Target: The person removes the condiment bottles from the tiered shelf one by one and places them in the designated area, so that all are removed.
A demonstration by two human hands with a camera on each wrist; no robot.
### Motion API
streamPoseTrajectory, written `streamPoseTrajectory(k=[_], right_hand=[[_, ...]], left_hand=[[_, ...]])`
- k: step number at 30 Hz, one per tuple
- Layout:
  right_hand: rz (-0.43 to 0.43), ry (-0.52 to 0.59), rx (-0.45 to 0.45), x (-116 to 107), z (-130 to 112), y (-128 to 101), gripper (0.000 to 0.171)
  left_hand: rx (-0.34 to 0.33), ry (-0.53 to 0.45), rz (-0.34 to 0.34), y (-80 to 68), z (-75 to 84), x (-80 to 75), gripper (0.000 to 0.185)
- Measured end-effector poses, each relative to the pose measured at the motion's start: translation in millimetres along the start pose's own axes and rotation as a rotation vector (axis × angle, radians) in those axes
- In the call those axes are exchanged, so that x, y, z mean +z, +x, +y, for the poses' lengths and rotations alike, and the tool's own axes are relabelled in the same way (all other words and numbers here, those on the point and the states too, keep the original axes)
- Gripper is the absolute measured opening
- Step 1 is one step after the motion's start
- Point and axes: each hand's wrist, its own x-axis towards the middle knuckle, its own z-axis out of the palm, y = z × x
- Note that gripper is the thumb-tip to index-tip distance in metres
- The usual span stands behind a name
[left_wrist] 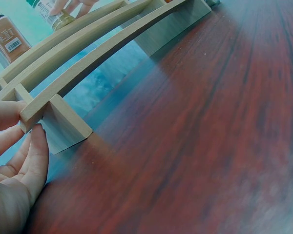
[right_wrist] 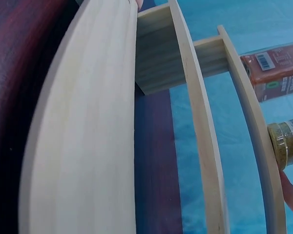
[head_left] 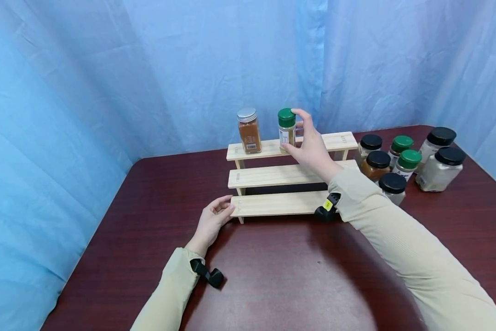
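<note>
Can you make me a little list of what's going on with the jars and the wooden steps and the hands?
right hand: grips the green-lidded jar on the top step
left hand: fingers touch the left end of the bottom step
wooden rack: three steps, on the dark red table
silver-lidded jar: stands on the top step, left of the green-lidded one
waiting jars: seven, right of the rack

a silver-lidded jar of orange-brown spice (head_left: 248, 131) stood on the top step, near its left end. to the right of the rack, a cluster of jars (head_left: 409, 161) with black and green lids sat on the dark red-brown worktop (head_left: 281, 276). a blue curtain (head_left: 107, 69) hung behind.
</note>
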Motion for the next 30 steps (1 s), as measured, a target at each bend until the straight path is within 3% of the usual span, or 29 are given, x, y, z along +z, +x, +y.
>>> streamPoseTrajectory(k=[16,30], right_hand=[[0.014,0.131,0.028,-4,0,-20,0.083],[-0.039,0.181,0.095,-8,5,-50,0.083]], left_hand=[[0.004,0.008,-0.01,0.6,-0.9,-0.7,0.041],[-0.002,-0.009,-0.005,1.1,-0.8,-0.3,0.041]])
